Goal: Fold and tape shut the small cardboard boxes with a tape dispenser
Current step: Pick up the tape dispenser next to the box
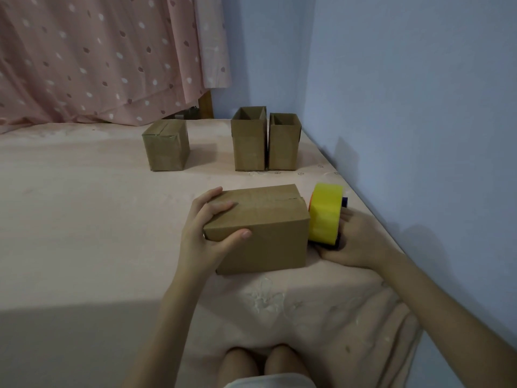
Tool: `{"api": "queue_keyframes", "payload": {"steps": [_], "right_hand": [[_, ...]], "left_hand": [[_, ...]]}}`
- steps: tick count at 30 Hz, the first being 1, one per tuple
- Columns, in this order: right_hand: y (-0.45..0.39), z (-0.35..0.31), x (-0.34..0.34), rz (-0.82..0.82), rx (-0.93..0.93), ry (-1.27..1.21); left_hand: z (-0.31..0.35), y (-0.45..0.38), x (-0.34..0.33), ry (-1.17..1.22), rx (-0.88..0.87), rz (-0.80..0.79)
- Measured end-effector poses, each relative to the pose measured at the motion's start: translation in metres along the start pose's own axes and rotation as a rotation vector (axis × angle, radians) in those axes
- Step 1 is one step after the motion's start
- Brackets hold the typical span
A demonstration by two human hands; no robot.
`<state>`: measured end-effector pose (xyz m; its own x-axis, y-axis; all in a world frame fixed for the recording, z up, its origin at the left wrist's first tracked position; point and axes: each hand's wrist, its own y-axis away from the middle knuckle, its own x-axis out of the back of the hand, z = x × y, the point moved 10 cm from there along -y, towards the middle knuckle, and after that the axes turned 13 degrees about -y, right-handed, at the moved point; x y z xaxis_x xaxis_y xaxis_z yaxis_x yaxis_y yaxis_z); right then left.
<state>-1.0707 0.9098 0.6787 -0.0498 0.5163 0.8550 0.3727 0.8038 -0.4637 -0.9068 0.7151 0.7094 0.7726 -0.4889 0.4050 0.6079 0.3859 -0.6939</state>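
Observation:
A closed cardboard box [268, 222] lies on the pink bed sheet [84, 219] in front of me. My left hand [204, 233] grips its left end, fingers over the top and thumb on the front face. My right hand [355, 242] holds a tape dispenser [326, 214] with a yellow tape roll, pressed against the box's right end. Farther back stand a taped-shut box [166, 145] on the left and two open-topped boxes [249, 141] [284, 142] side by side on the right.
A blue wall [405, 107] runs close along the right edge of the bed. A pink dotted curtain [98, 57] hangs at the back left. My knees [263, 362] show at the bottom. The sheet bunches up at the lower right.

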Motion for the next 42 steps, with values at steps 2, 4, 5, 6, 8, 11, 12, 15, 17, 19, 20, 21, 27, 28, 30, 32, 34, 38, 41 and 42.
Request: {"api": "queue_keyframes", "payload": {"steps": [2,4,5,6,8,11,12,15,17,19,20,21,27,28,30,32,34,38,41,42], "right_hand": [[-0.004,0.002,-0.008,-0.097,-0.006,0.009],[-0.006,0.000,-0.015,-0.177,0.023,0.015],[-0.008,0.001,-0.016,-0.198,0.021,0.015],[-0.009,0.003,-0.016,-0.212,0.013,0.015],[-0.012,0.009,-0.018,-0.230,0.000,0.017],[-0.018,0.016,-0.020,-0.205,0.004,0.030],[-0.019,0.017,-0.020,-0.184,0.003,0.030],[-0.021,0.015,-0.016,-0.129,0.027,0.069],[-0.024,0.011,-0.017,-0.168,0.028,0.124],[-0.026,0.003,-0.018,-0.186,0.100,0.138],[-0.026,0.000,-0.018,-0.185,0.127,0.134],[-0.027,-0.004,-0.017,-0.188,0.136,0.116],[-0.026,0.002,-0.018,-0.230,0.130,0.138],[-0.026,0.007,-0.019,-0.243,0.113,0.166],[-0.026,0.010,-0.021,-0.278,0.090,0.240],[-0.028,0.006,-0.014,-0.247,0.105,0.320],[-0.031,-0.006,0.013,-0.058,0.124,0.300],[-0.031,-0.030,0.094,0.483,0.063,0.055],[-0.036,-0.043,0.135,0.702,-0.147,-0.256],[-0.038,-0.052,0.146,0.769,-0.168,-0.385]], "left_hand": [[-0.001,-0.001,-0.001,0.006,-0.002,0.001],[-0.002,-0.003,-0.002,0.011,0.002,-0.006],[-0.003,-0.004,-0.002,0.011,0.007,-0.013],[-0.004,-0.005,-0.003,0.009,0.010,-0.017],[-0.005,-0.007,-0.003,0.000,0.009,-0.015],[-0.007,-0.007,-0.003,0.013,0.019,-0.007],[-0.007,-0.006,-0.004,0.017,0.019,-0.006],[-0.006,-0.006,-0.005,0.011,0.020,-0.012],[-0.006,-0.007,-0.005,0.015,0.024,-0.012],[-0.006,-0.007,-0.005,0.019,0.026,-0.009],[-0.006,-0.007,-0.005,0.022,0.026,-0.008],[-0.007,-0.006,-0.004,0.026,0.027,-0.007],[-0.007,-0.005,-0.005,0.029,0.031,-0.014],[-0.006,-0.005,-0.005,0.029,0.029,-0.015],[-0.006,-0.005,-0.005,0.033,0.029,-0.016],[-0.006,-0.005,-0.005,0.039,0.032,-0.017],[-0.005,-0.005,-0.005,0.040,0.031,-0.016],[-0.006,-0.005,-0.005,0.043,0.034,-0.007],[-0.007,-0.005,-0.006,0.040,0.051,-0.009],[-0.007,-0.005,-0.006,0.040,0.056,-0.008]]}}
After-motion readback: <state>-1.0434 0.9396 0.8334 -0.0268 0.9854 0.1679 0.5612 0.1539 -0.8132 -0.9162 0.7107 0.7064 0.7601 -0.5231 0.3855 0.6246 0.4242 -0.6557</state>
